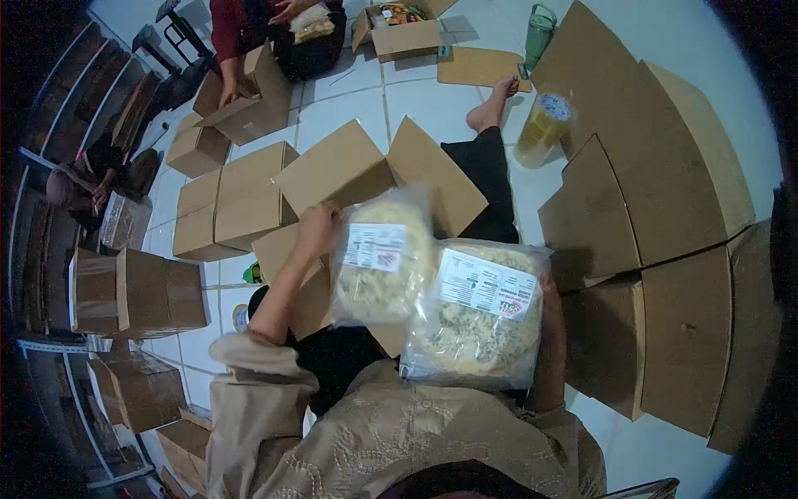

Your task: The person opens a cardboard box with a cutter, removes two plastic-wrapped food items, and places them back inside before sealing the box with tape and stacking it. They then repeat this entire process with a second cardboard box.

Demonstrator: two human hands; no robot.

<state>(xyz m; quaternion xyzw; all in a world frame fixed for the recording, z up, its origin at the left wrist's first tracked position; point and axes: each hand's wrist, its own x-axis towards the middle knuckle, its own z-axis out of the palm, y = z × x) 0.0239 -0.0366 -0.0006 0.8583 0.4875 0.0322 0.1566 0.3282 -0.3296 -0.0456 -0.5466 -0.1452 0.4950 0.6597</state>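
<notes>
Two clear plastic packs of round, pale flatbreads with printed labels are in front of my chest. My left hand is closed on the upper left edge of the left flatbread pack, which is slightly blurred. At its right edge, my right hand grips the other flatbread pack; its fingers are mostly hidden behind the plastic. The two packs touch or overlap slightly. Just beyond them an open cardboard box stands between my legs with its flaps spread, and the packs hide its inside.
Closed cardboard boxes stand to the left, with more boxes nearer. Large folded cardboard fills the right side, beside tape rolls. A co-worker sits at the back near an open box; another person is far left.
</notes>
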